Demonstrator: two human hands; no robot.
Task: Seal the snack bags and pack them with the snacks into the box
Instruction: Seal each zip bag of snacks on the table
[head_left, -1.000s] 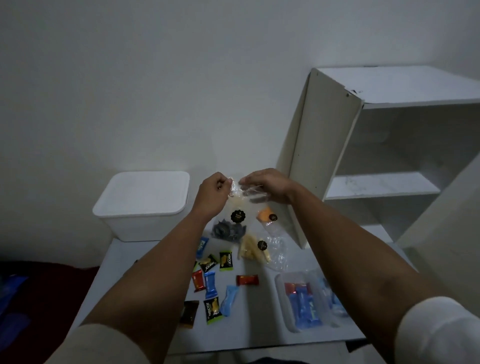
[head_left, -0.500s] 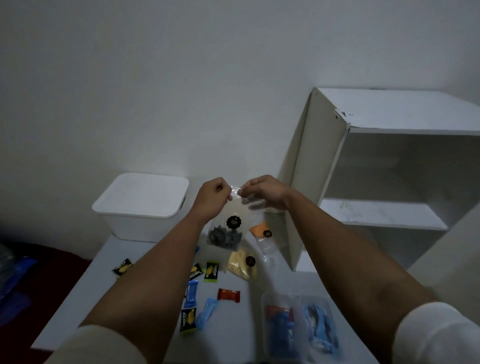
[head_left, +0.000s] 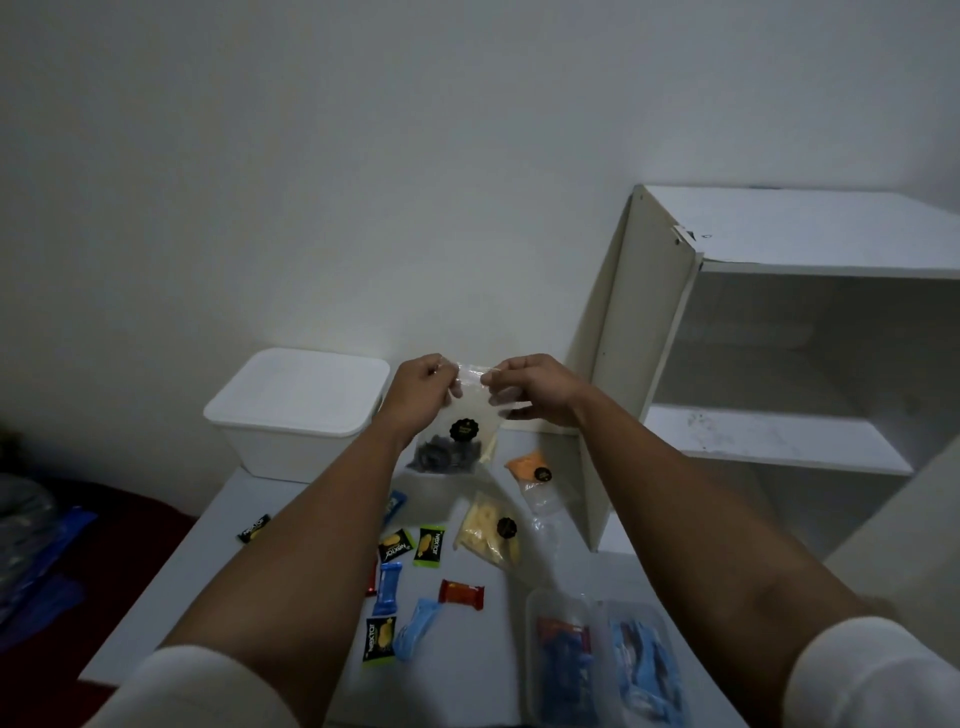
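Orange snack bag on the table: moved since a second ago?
No. The orange snack bag lies beside the shelf unit's side panel as before; only the camera shifted.

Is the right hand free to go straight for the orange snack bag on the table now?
Probably not yet: the right hand and left hand both pinch the clear bag. The orange snack bag lies uncovered below.
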